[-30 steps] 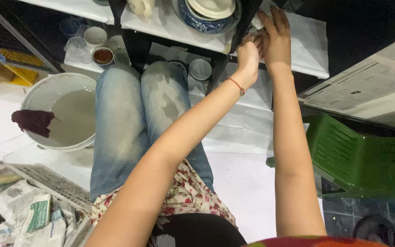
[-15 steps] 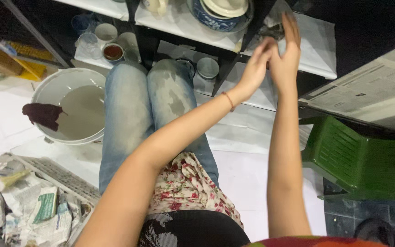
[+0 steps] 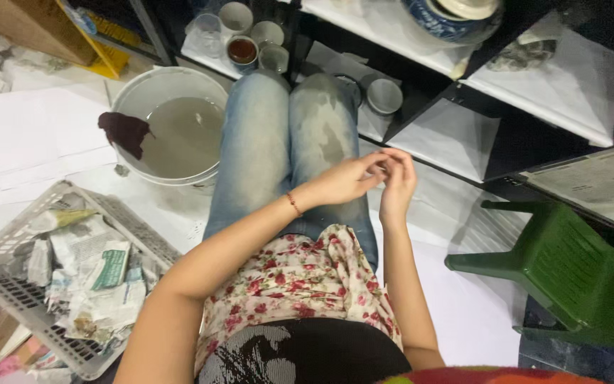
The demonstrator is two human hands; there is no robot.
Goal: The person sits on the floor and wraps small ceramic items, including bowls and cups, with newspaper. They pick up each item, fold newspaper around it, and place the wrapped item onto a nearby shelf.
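Note:
My left hand (image 3: 342, 181), with a red thread bracelet on its wrist, and my right hand (image 3: 396, 182) meet above my right thigh, over wet-stained blue jeans (image 3: 278, 142). The left fingertips are bunched and touch the right hand's loosely curled fingers. I see nothing held in either hand. A crumpled grey paper wad (image 3: 525, 50) lies on the white-lined black shelf (image 3: 570, 92) beyond them, next to a blue-and-white bowl (image 3: 443, 20).
A white bucket (image 3: 152, 85) of murky water with a dark red cloth (image 3: 124, 132) over its rim stands left of my knees. A grey basket (image 3: 8, 299) holds crumpled newspaper. A green plastic stool (image 3: 577, 274) lies at the right. Cups (image 3: 243, 51) and a small bowl (image 3: 384, 97) sit on the low shelf.
Both hands have come down from the upper shelf to my lap and now touch each other. The view has tilted down and to the left.

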